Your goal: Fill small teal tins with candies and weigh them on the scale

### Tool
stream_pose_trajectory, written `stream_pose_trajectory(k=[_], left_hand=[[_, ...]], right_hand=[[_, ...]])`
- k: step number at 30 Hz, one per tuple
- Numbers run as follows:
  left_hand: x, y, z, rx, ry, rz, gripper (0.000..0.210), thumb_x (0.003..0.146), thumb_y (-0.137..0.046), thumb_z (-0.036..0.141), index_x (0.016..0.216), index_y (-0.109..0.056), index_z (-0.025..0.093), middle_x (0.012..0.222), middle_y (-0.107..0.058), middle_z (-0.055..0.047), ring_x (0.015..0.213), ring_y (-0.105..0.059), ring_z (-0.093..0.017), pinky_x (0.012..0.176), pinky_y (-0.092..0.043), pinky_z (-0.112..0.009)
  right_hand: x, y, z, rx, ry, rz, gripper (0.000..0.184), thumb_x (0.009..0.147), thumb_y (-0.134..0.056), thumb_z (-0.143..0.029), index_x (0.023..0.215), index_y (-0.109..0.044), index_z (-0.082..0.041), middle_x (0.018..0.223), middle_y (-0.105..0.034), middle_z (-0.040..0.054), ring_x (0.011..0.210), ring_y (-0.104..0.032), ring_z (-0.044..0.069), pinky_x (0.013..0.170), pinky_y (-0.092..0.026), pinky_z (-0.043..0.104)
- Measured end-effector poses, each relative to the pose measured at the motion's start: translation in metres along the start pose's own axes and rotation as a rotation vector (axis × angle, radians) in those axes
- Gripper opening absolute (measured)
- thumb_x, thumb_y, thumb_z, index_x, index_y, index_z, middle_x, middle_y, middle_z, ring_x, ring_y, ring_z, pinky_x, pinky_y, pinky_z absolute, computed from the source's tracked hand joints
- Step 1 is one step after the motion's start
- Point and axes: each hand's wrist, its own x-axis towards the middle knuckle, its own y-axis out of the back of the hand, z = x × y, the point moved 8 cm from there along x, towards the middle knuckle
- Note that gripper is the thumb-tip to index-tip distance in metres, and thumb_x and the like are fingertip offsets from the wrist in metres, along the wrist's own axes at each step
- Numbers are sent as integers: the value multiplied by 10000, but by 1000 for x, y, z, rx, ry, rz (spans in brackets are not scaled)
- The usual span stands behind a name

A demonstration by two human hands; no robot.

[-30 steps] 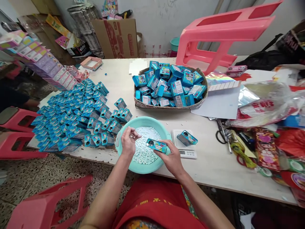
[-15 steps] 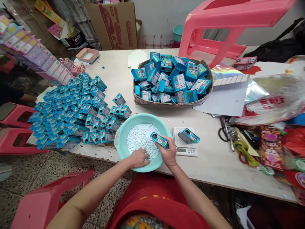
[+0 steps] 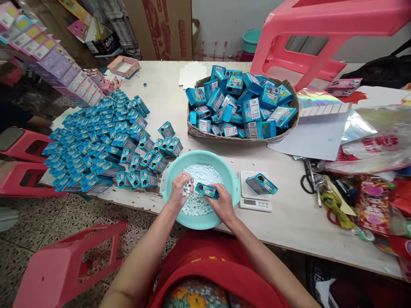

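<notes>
My left hand [image 3: 179, 188] is curled around a clump of small white candies [image 3: 187, 188], raised above the bowl. A blue candy tin [image 3: 205, 190] with a round hole in its top is gripped in my right hand [image 3: 223, 203], close to the left one. Both hands are over a turquoise plastic basin [image 3: 183, 160] that holds many loose pale candies [image 3: 201, 204]. Just right of the basin, another blue tin [image 3: 261, 183] lies tilted on a white digital scale [image 3: 256, 204].
Rows of blue tins [image 3: 96, 141] crowd the table's left side. A cardboard tray [image 3: 221, 136] heaped with blue tins stands behind the basin. Scissors [image 3: 307, 177] and plastic bags [image 3: 375, 143] lie at right. A pink stool [image 3: 269, 47] rests on the table; another stool [image 3: 70, 265] is at lower left.
My left hand has come up out of the candies with a handful. My right hand has brought the tin slightly left, nearer to it. The camera view has shifted a little.
</notes>
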Motion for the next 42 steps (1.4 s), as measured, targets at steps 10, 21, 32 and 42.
stream_pose_trajectory(k=[10, 21, 32, 42], left_hand=[[-8, -12, 30, -209, -218, 237, 247, 747, -624, 355, 682, -479, 166, 630, -550, 23, 520, -569, -124, 501, -454, -247], [-11, -29, 37, -147, -253, 281, 316, 735, -677, 387, 656, -468, 164, 585, -505, 44, 486, -524, -90, 480, -413, -211], [-12, -46, 41, -127, -302, 266, 384, 748, -668, 442, 623, -426, 170, 546, -450, 49, 452, -444, -61, 441, -345, -187], [-13, -56, 44, -75, -296, 248, 354, 765, -662, 426, 645, -447, 172, 541, -468, 48, 473, -461, -68, 451, -348, -189]], right_hand=[[1, -7, -36, -38, 36, -79, 261, 761, -690, -262, 998, -587, -231, 942, -614, 42, 903, -575, 230, 783, -456, 348], [4, 5, -34, -7, 6, -33, 288, 740, -707, -247, 1003, -592, -223, 932, -606, 36, 880, -570, 218, 778, -453, 338], [3, 18, -35, 66, -16, 21, 270, 741, -695, -274, 988, -599, -223, 938, -612, 43, 892, -569, 223, 786, -459, 349], [1, 25, -28, 150, -29, 70, 273, 740, -695, -234, 991, -589, -227, 941, -598, 31, 904, -561, 213, 791, -452, 341]])
